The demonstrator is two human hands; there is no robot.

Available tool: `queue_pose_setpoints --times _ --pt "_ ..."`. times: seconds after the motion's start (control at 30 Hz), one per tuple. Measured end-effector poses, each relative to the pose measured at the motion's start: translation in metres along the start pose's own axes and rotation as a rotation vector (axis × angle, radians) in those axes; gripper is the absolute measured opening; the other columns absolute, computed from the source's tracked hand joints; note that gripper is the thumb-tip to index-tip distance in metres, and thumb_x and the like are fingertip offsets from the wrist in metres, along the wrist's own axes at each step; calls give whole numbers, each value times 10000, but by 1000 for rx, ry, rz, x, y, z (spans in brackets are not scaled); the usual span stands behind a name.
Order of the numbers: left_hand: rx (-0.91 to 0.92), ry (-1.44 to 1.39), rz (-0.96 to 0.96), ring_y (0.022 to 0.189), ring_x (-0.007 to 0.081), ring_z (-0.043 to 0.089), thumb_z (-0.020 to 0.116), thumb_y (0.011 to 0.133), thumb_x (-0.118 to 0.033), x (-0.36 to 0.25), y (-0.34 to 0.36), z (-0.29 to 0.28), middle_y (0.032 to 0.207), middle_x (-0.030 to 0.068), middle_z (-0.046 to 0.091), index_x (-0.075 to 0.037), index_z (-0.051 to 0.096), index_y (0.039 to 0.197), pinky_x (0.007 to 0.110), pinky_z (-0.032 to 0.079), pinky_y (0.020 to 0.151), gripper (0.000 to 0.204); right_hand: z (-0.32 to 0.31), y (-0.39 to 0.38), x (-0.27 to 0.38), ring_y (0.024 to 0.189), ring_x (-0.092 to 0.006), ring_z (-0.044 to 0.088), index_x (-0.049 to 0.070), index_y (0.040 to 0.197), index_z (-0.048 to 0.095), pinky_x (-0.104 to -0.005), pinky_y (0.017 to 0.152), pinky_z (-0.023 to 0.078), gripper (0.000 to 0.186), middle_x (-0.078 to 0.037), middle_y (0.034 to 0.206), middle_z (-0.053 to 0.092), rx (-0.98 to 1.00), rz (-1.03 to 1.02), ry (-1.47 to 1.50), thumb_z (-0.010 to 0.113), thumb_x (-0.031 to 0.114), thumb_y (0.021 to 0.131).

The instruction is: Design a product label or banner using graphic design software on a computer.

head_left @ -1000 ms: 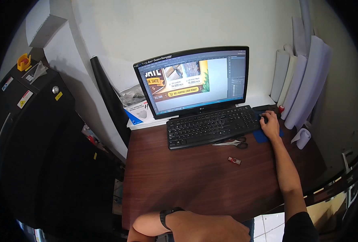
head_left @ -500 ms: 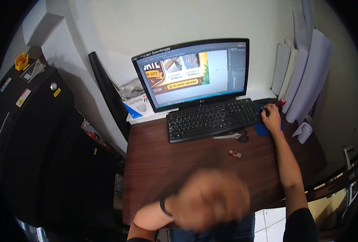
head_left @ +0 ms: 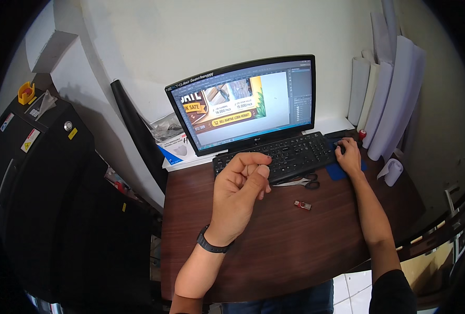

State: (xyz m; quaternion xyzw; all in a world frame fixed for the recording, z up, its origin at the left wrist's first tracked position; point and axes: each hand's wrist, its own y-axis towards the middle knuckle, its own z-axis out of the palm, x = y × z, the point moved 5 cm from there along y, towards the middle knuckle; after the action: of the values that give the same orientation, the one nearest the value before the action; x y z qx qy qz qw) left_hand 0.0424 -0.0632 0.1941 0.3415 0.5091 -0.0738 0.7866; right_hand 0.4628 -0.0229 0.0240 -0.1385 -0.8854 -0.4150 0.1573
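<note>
My left hand [head_left: 239, 191], with a black band on its wrist, is raised in front of the black keyboard [head_left: 300, 152], fingers loosely curled toward the thumb; what they hold, if anything, I cannot make out. My right hand [head_left: 351, 159] grips a black mouse [head_left: 341, 148] on a blue pad [head_left: 336, 174]. Scissors [head_left: 311, 184] lie just below the keyboard, and a red and silver USB stick [head_left: 302, 204] rests on the brown desk [head_left: 306, 240]. Behind the keyboard stands a monitor [head_left: 272, 94] showing a colourful layout in editing software.
Paper rolls [head_left: 384, 110] lean against the wall at the right, beside a small roll [head_left: 393, 171]. A box [head_left: 177, 146] sits left of the monitor, near a long dark tube [head_left: 138, 136]. A tall black machine [head_left: 49, 172] fills the left side.
My left hand has risen from the near edge of the desk toward the keyboard, its fingers now curled in view. My right hand has stayed on the mouse.
</note>
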Motion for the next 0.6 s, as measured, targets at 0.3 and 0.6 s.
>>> queue_pose_setpoints --times 0.3,0.6 --pt "454 498 69 694 135 609 807 884 -119 -48 -34 52 780 30 683 -60 736 836 291 482 658 104 -3 1 -1 1116 -366 629 37 1035 740 -456 956 526 242 -150 1183 668 -1 15 9 669 197 868" --pt "471 457 766 581 240 515 751 918 -170 -76 -82 82 662 52 516 -59 605 727 355 456 633 265 0 -1 4 1136 -357 621 30 1055 740 -430 981 517 233 -149 1201 666 30 29 11 677 173 881"
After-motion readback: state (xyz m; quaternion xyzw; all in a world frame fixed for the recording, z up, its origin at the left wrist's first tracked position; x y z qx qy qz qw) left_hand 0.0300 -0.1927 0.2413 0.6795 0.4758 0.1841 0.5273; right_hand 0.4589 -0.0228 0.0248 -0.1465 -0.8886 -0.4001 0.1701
